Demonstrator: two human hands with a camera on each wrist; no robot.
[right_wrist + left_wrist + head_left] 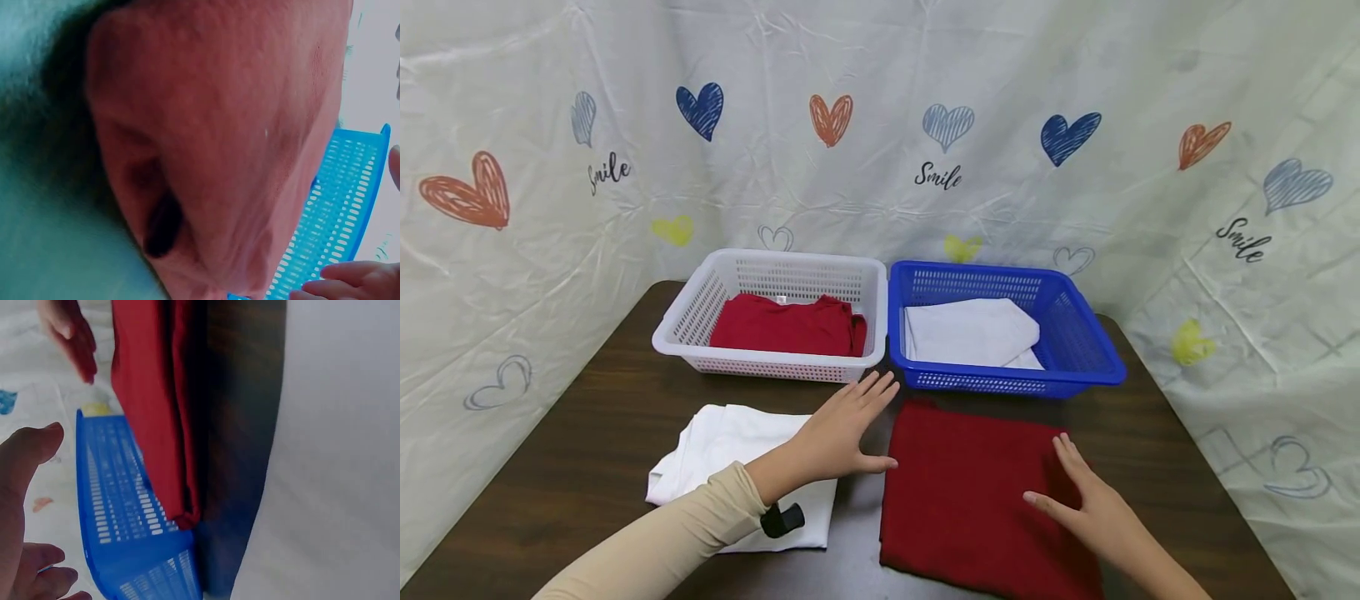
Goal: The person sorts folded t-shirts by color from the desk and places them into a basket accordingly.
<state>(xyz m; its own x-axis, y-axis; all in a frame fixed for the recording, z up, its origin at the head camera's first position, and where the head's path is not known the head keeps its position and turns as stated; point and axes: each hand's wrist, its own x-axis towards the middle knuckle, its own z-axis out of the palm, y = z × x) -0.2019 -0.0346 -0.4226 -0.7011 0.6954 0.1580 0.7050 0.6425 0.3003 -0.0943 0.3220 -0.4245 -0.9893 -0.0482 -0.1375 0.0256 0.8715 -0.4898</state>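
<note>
A folded dark red cloth (962, 492) lies at the front of the table, its layered edge showing in the left wrist view. My left hand (842, 429) hovers near its left edge with fingers spread, holding nothing. Beneath that forearm is a folded white cloth (722, 442), partly hidden by the sleeve. My right hand (1093, 508) is over the red cloth's right side, thumb and fingers apart, with nothing in it. In the right wrist view the red cloth (219, 137) fills the middle, and fingers (356, 278) show at the lower right.
At the back left stands a white basket (692, 350) holding folded red cloth (782, 327). Beside it a blue basket (1075, 321) contains folded white cloth (970, 329). Behind the dark wooden table (572, 425) hangs a white curtain (880, 50) printed with hearts.
</note>
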